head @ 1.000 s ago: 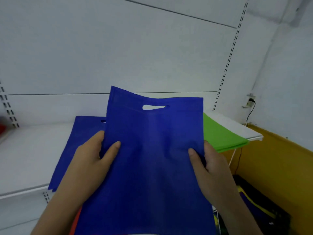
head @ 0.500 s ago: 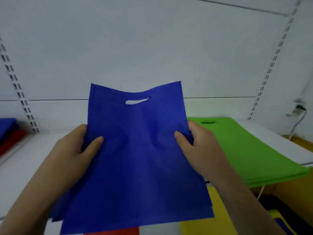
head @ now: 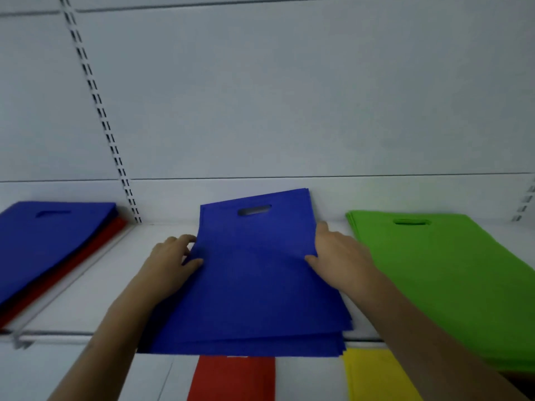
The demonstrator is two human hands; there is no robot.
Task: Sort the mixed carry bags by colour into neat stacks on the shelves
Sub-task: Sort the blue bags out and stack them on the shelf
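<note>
A blue carry bag with a cut-out handle lies on top of a blue stack in the middle of the white shelf. My left hand pinches its left edge, thumb on top. My right hand grips its right edge the same way. The stack's lower edges are fanned out unevenly and overhang the shelf's front. To the right lies a green stack. On the neighbouring shelf section at the left, a blue stack rests on red bags.
A slotted upright divides the back panel. On the lower shelf, a red bag and a yellow bag show under the blue stack. Bare shelf lies between the left stacks and my left hand.
The blue bag, held up in front of me before, has come down forward onto the blue stack on the shelf. Both hands stayed on its side edges. The view has shifted left.
</note>
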